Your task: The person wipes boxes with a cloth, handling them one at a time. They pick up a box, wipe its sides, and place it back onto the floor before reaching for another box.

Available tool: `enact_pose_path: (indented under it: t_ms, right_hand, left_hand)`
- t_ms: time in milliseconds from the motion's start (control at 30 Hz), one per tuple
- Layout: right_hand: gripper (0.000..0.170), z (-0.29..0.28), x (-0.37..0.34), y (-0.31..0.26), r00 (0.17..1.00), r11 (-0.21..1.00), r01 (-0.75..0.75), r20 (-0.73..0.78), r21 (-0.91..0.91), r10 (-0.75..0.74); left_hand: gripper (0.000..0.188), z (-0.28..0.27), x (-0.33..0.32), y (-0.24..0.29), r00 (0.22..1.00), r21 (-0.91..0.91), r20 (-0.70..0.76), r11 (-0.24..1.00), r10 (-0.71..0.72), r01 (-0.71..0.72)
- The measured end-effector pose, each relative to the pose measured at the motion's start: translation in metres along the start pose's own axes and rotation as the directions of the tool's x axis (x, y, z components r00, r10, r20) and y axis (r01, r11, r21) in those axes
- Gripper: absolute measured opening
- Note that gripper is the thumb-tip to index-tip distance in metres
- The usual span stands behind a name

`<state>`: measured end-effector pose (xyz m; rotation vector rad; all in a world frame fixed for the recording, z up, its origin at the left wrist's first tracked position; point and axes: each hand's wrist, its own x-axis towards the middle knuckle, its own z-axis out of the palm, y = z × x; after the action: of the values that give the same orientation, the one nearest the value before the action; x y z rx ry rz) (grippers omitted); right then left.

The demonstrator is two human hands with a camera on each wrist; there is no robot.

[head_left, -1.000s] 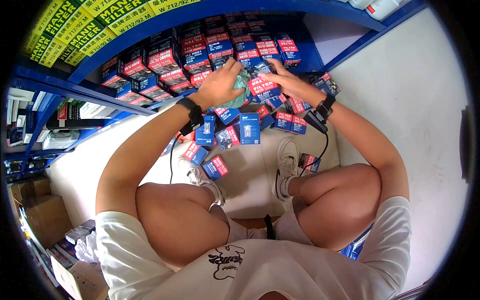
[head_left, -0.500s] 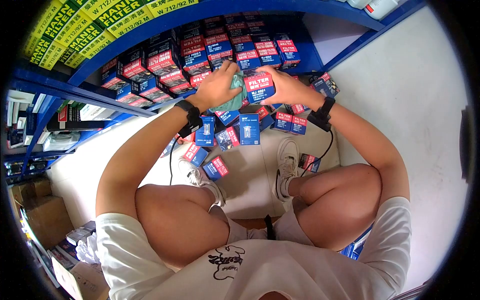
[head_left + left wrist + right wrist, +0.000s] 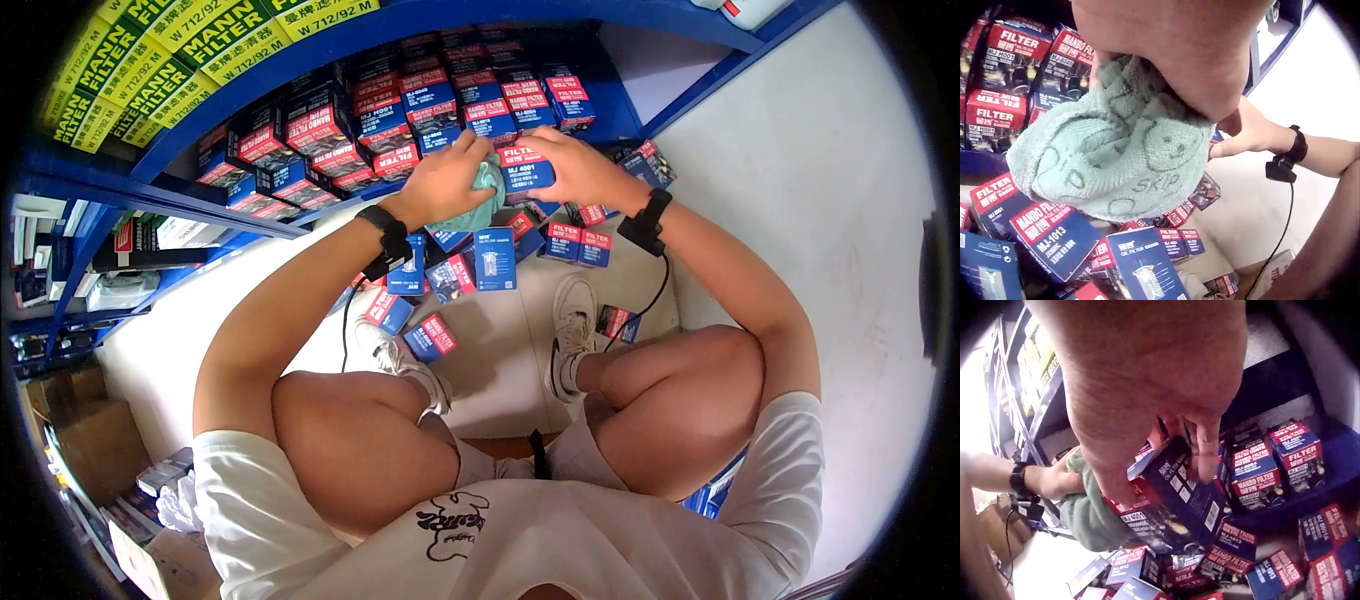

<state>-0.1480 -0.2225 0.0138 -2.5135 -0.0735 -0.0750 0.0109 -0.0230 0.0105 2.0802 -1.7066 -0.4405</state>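
Observation:
My left hand (image 3: pixel 445 182) holds a bunched pale green cloth (image 3: pixel 1116 162) with printed drawings and letters. With my right hand (image 3: pixel 582 174) I grip a red and blue oil filter box (image 3: pixel 524 178) marked MJ 4001, thumb and fingers on its sides. The cloth sits right at the left side of this box, and the two overlap in the right wrist view. Both hands are raised in front of the lower shelf, over loose boxes on the floor. The left fingertips are partly hidden by the cloth.
Stacked filter boxes (image 3: pixel 340 135) fill the blue lower shelf (image 3: pixel 620 110). Yellow and green boxes (image 3: pixel 210 60) stand on the shelf above. Loose boxes (image 3: pixel 495 258) lie on the pale floor around the person's shoes (image 3: pixel 573 315). Cardboard boxes (image 3: pixel 100 440) stand at the left.
The right hand has turned the filter box from a tilted pose so its MJ 4001 label reads upright, then shifted it slightly. The left hand keeps the cloth beside it. The head view has shifted slightly.

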Motion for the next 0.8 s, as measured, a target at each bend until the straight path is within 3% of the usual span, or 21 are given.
enact_pose_path:
  t_ms: [300,400,600,667,800]
  right_hand:
    - [0.074,-0.019,-0.021,0.053,0.991,0.982,-0.133,-0.021,-0.134,0.132]
    - [0.067,-0.019,-0.027,0.078,0.994,0.989,-0.079,-0.084,-0.127,0.069]
    - [0.085,-0.035,-0.035,0.088,0.979,0.963,-0.205,-0.039,-0.175,0.201]
    - [0.07,-0.042,-0.036,0.082,0.939,0.895,-0.333,-0.018,-0.297,0.344]
    - [0.069,-0.048,-0.04,0.096,0.934,0.886,-0.342,-0.007,-0.314,0.358]
  left_hand:
    - [0.052,0.015,0.007,0.008,0.997,0.081,0.046,0.995,0.06,-0.063]
    - [0.053,0.013,0.009,0.008,0.996,0.048,0.084,0.998,0.03,-0.034]
    - [0.053,0.015,0.012,0.01,0.994,0.083,0.109,0.996,0.011,-0.02]
    - [0.054,0.017,0.013,0.009,0.994,0.083,0.108,0.996,0.017,-0.026]
    - [0.055,0.018,0.015,0.014,0.99,0.066,0.14,0.998,0.004,-0.013]
